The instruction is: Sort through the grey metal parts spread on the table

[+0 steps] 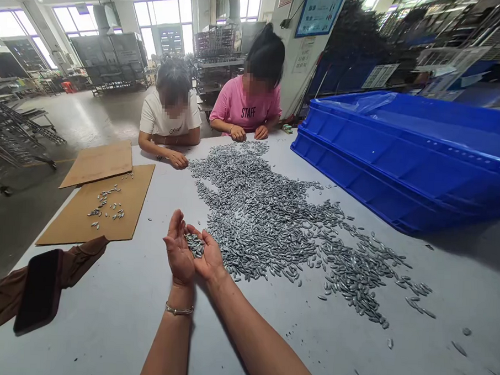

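My left hand (179, 257), with a bracelet (179, 309) at the wrist, is raised with its fingers stretched upward and its palm turned inward. Against it rests my right hand (210, 259), palm up with curled fingers. Together the two hands form a cup around a heap of small silver spindle-shaped pieces (194, 244); part of the heap is hidden by the fingers. Right beyond them, a wide spread of the same silver pieces (260, 221) covers the middle of the white table (146, 293).
Stacked blue crates (384, 160) stand at the right. On the left lie cardboard sheets (128, 215), one with several silver pieces, and a phone (38, 291) on a brown cloth (79, 262). Two people (170, 117) (248, 99) sit across the table, hands at the pile's far edge.
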